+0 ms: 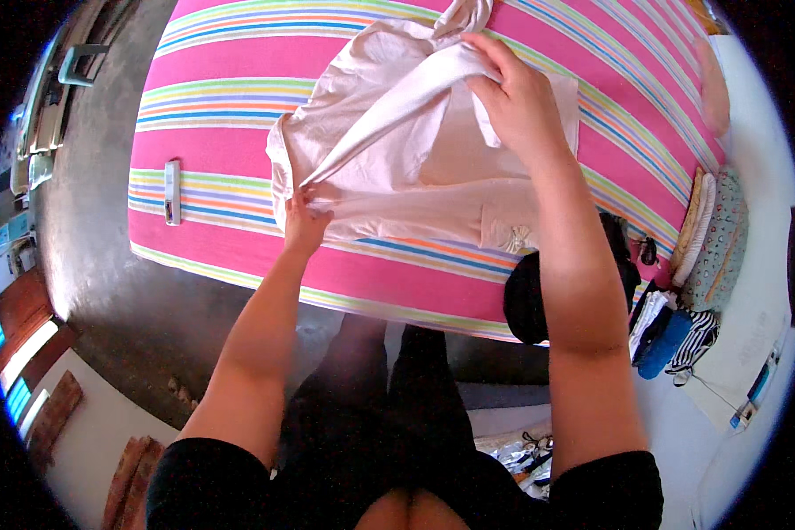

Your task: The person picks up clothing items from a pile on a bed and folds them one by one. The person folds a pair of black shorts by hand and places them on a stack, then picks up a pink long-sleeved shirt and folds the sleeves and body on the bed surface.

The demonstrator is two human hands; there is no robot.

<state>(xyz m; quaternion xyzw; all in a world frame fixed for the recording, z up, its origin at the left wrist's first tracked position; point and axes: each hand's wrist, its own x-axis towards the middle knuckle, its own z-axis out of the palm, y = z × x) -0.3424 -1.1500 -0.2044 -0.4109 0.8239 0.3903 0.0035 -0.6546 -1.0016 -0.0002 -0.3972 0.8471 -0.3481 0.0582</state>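
Note:
A pale pink long-sleeved garment lies spread and partly folded over on a bed with a striped pink cover. My left hand is closed on the garment's near-left edge, its fingertips partly hidden in the cloth. Farther off and to the right, my right hand pinches a strip of the cloth between thumb and fingers. That strip is lifted and stretches in a slanting fold between both hands. Beneath my right forearm, a small gathered detail shows on the garment's near edge.
A white remote control lies on the bed's left side. Dark fabric items rest at the near right edge, partly behind my forearm. Folded clothes and a patterned pillow are against the right side. Bare grey floor runs along the left.

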